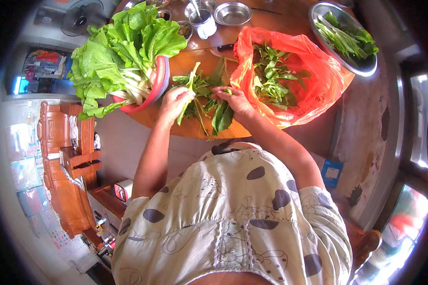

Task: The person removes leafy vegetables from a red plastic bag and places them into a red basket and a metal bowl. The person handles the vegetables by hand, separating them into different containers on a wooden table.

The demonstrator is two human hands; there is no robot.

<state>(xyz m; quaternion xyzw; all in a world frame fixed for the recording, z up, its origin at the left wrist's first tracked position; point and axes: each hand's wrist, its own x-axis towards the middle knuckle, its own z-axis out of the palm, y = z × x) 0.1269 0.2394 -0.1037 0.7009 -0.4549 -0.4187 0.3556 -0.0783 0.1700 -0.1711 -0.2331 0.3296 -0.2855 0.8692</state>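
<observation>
My left hand (177, 103) grips a pale green stalk (193, 75) that sticks up past the fingers, with its lower end hanging below. Pinched in my right hand (237, 101) is a leafy green piece (222, 117), its broad dark leaf drooping toward the table edge. Between and behind both hands lies a loose pile of green stems and leaves (200, 91) on the wooden table (157, 123). Right of my right hand, an open red plastic bag (317, 89) holds leafy greens (274, 74). To the left, large-leaved greens (125, 53) fill a red-rimmed basket (159, 76).
A knife with a black handle (225, 47) lies behind the pile. Farther back are a metal cup (206, 28) with a utensil in it and a round metal dish (232, 14). An oval metal tray (369, 71) with greens stands at the right. Wooden chairs (55, 131) are at the left.
</observation>
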